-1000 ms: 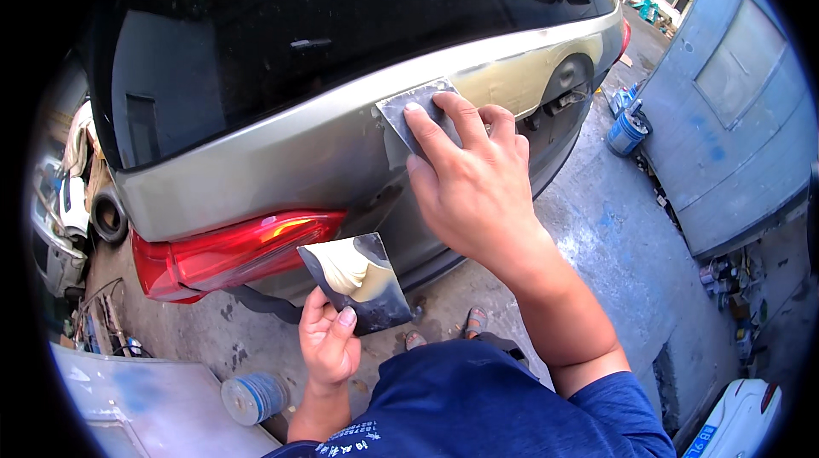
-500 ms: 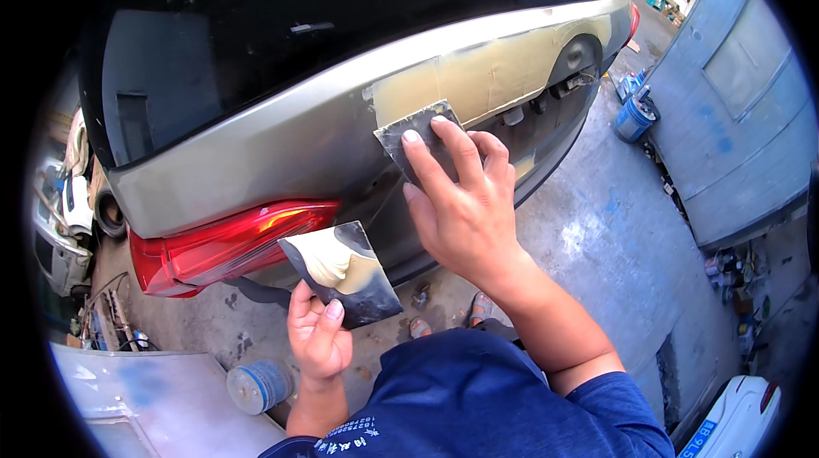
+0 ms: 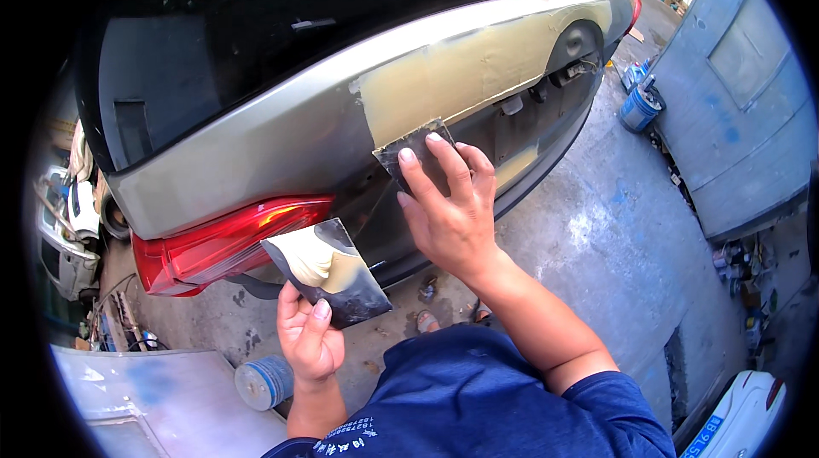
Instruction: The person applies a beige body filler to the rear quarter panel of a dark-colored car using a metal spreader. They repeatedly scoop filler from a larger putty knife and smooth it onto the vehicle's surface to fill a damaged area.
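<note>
My right hand (image 3: 452, 215) presses its fingers on a dark, thin, square putty spreader (image 3: 392, 157). The spreader's upper edge lies at the lower left corner of a cream putty patch (image 3: 461, 74) on a car's silver-grey tailgate (image 3: 256, 147); whether it touches cannot be told. Lower left, my left hand (image 3: 312, 340) pinches a second dark square plate (image 3: 357, 294) between thumb and fingers. On that plate sits a thick mound of pale cream putty (image 3: 303, 255), with a thinner smear beside it. This plate is held in front of the red tail light (image 3: 226, 240).
A blue-and-white bucket (image 3: 264, 381) stands on the concrete floor near a pale panel (image 3: 171, 390) at lower left. Another blue bucket (image 3: 640, 108) stands beside a large grey-blue panel (image 3: 742, 100) at right. A white car (image 3: 738, 420) shows at lower right.
The spreader under my right hand has moved down the tailgate, uncovering more of the putty patch's lower left. My left hand and its plate have shifted slightly left. The whole view has also shifted a little.
</note>
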`<state>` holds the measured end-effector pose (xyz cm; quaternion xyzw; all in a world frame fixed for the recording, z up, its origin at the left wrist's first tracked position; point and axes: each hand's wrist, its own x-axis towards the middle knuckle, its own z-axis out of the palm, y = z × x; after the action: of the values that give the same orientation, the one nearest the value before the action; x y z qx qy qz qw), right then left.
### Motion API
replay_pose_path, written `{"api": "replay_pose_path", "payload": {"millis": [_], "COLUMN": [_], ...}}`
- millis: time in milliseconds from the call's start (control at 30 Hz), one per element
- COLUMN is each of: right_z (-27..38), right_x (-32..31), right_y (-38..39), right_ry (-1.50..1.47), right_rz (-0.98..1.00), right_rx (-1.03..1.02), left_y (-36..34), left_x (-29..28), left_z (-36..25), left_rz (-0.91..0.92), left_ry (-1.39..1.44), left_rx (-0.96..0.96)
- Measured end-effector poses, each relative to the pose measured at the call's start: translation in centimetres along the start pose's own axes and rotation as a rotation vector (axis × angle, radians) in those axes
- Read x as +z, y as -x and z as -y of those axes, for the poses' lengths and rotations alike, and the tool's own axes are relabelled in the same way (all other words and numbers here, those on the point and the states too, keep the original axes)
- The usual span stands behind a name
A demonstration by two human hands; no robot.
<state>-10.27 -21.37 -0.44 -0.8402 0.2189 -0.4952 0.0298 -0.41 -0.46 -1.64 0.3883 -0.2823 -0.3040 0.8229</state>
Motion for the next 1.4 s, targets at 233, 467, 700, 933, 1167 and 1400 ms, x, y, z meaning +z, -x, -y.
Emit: {"api": "replay_pose_path", "payload": {"millis": [233, 467, 700, 933, 1167, 1400], "right_z": [-0.1, 1.6, -1.8, -0.2, 1.6, -0.4], "right_x": [-2.2, -8.3, -7.6, -11.0, -11.2, -11.9], "right_y": [1.7, 2.4, 3.8, -0.8, -1.2, -2.0], "right_ry": [-0.02, -0.897, -0.629, -0.316, -0.155, -0.227], "right_rz": [0.042, 0.239, 0.395, 0.241, 0.387, 0.28], "right_rx": [0.006, -0.009, -0.027, -0.077, -0.228, -0.162], "left_y": [-0.1, -0.5, -1.5, -2.3, -2.8, -3.1], "left_x": [0.9, 3.7, 6.1, 6.4, 7.4, 8.0], "left_z": [-0.5, 0.0, -0.7, -0.8, -0.5, -0.9], "left_rz": [0.002, -0.038, 0.031, 0.016, 0.051, 0.036], "left_ry": [0.011, 0.184, 0.21, 0.038, -0.061, -0.114], "left_rx": [0.017, -0.072, -0.009, 0.087, 0.141, 0.044]}}
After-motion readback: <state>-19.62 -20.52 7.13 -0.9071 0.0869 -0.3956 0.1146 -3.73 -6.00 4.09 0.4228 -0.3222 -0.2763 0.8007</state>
